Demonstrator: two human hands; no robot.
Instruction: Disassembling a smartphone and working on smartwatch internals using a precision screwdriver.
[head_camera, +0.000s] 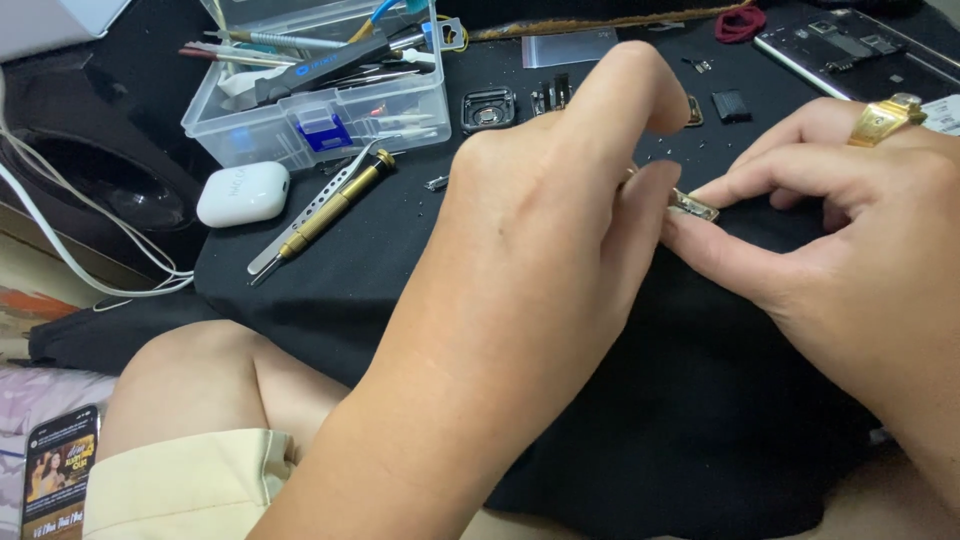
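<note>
Mid-disassembly, by the look of it. Both hands pinch one small metal part (692, 204) over the black cloth (620, 420): left hand (540, 230) fingers closed on its left end, right hand (850, 220) fingers closed on its right end. Already out: small components (545, 98) laid far centre, opened phone chassis (850, 45) far right. Brass screwdriver (330, 212) and tweezers (300, 228) lie unused at left by the tool box (330, 120). The part itself isn't set down yet.

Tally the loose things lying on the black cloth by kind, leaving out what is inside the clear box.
Small metal part pinched between left hand and right hand: 1
Brass-handled screwdriver: 1
Tweezers: 1
White earbud case: 1
Opened phone body: 1
Red hair tie: 1
Square camera frame: 1
Total: 7, tiny screws and chips not counted.
</note>
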